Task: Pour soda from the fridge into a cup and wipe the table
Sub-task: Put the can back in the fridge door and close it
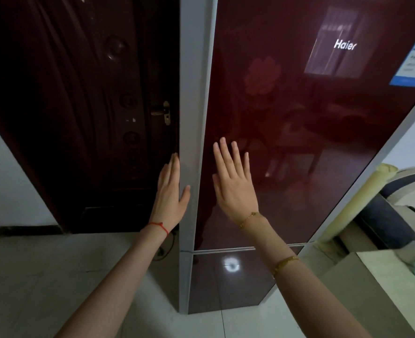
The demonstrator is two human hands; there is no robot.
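Note:
A tall fridge [287, 142] with a glossy dark red door and grey sides fills the middle and right of the head view. Its upper door is closed. My left hand [170, 193] lies flat against the fridge's left grey side edge, fingers behind the edge and thumb on the front. My right hand [234, 181] is spread flat on the red door near its left edge, holding nothing. A lower door [226, 281] sits below a silver seam. No soda, cup or cloth is in view.
A dark brown room door [92, 118] with a brass lock plate stands left of the fridge. White floor tiles [43, 276] lie below. At the right are a pale appliance [396, 215] and a beige surface [372, 289].

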